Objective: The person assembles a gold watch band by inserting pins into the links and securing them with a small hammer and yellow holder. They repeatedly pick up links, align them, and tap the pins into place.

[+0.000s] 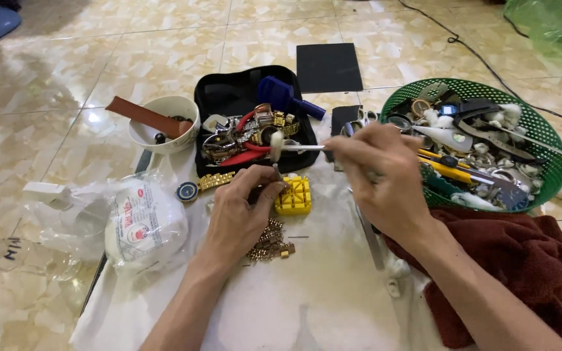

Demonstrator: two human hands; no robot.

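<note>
My left hand [239, 211] rests on the white cloth [320, 292], its fingers pinching a small part against the yellow plastic holder block [294, 195]. A gold link watch band [270, 244] trails from under that hand. My right hand [382, 172] holds a thin white stick with a cotton tip [287, 147], pointing left so that the tip hovers just above the left fingers. A watch with a blue dial and gold band [196, 187] lies to the left of the block.
A black tray [222, 97] of watch parts, red pliers and a blue tool sits behind the hands. At the right a green basket [551, 153] holds tools, with a dark red towel [521, 260] below. To the left stand a white bowl [164, 123] and a plastic bag [138, 221].
</note>
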